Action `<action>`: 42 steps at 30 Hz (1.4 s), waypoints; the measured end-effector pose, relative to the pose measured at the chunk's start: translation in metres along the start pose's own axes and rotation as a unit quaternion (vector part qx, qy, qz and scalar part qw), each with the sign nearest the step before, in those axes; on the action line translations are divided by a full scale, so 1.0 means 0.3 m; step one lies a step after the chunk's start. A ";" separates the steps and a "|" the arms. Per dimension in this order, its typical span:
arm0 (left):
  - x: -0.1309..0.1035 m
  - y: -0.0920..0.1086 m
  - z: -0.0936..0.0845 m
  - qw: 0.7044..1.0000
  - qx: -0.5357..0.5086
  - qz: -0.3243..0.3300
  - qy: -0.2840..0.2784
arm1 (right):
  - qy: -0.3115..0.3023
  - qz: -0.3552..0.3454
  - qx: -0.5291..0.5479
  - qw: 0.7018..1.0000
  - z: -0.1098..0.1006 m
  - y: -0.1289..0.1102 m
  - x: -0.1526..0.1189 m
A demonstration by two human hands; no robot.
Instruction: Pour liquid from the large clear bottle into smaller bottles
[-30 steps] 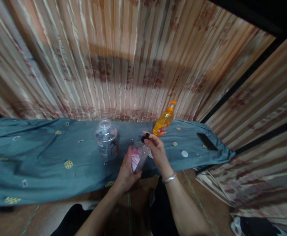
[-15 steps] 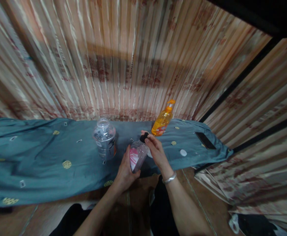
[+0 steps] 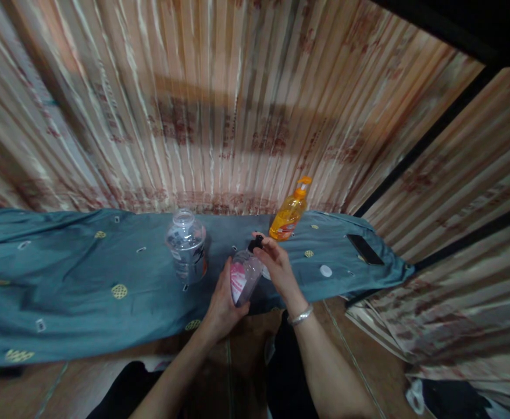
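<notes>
A clear bottle (image 3: 248, 276) with a pink and white label leans to the right above the cloth's front edge. Wrapped round its lower body is my left hand (image 3: 225, 302). My right hand (image 3: 281, 270), with a silver bangle at the wrist, has its fingers closed on the black pump top (image 3: 255, 243) at the bottle's neck. Whether the top is loose or still seated cannot be made out. To the left stands a large clear plastic jar (image 3: 186, 250) with a narrow mouth, uncapped.
An orange pump bottle (image 3: 288, 214) stands behind my right hand. A white round cap (image 3: 325, 271) and a black phone (image 3: 365, 249) lie on the right of the teal cloth (image 3: 75, 273). Pleated curtains (image 3: 202, 105) hang behind, with a dark frame bar (image 3: 429, 139) at right.
My right fingers and the black pump top have shifted slightly, turning a little to the left. The left hand and bottle have stayed nearly still.
</notes>
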State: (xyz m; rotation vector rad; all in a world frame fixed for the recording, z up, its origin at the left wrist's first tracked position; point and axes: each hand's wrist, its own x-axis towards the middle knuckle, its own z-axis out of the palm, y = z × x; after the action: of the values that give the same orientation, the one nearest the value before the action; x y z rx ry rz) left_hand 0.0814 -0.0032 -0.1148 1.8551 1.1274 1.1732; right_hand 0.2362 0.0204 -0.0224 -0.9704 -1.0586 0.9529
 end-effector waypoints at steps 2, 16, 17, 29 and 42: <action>0.000 0.002 0.000 1.000 0.001 -0.002 0.001 | -0.007 -0.002 0.003 1.000 -0.001 -0.011 -0.005; -0.002 0.009 -0.002 1.000 0.008 -0.001 0.003 | 0.007 -0.008 0.012 1.000 -0.001 -0.031 0.002; -0.002 0.010 -0.004 1.000 0.010 0.000 0.001 | 0.018 -0.015 0.022 0.999 -0.009 -0.043 0.006; 0.012 0.002 -0.019 1.000 0.025 0.008 -0.005 | 0.155 0.007 -0.274 0.949 -0.338 0.025 0.149; 0.016 0.016 -0.021 1.000 0.021 -0.005 0.011 | 0.183 0.095 -0.575 0.792 -0.576 0.159 -0.062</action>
State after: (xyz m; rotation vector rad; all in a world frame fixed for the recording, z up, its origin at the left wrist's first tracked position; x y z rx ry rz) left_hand 0.0782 -0.0004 -0.1067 1.8698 1.1798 1.1759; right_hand 0.3919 -0.0123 -0.1070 -2.1972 -1.1876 0.1263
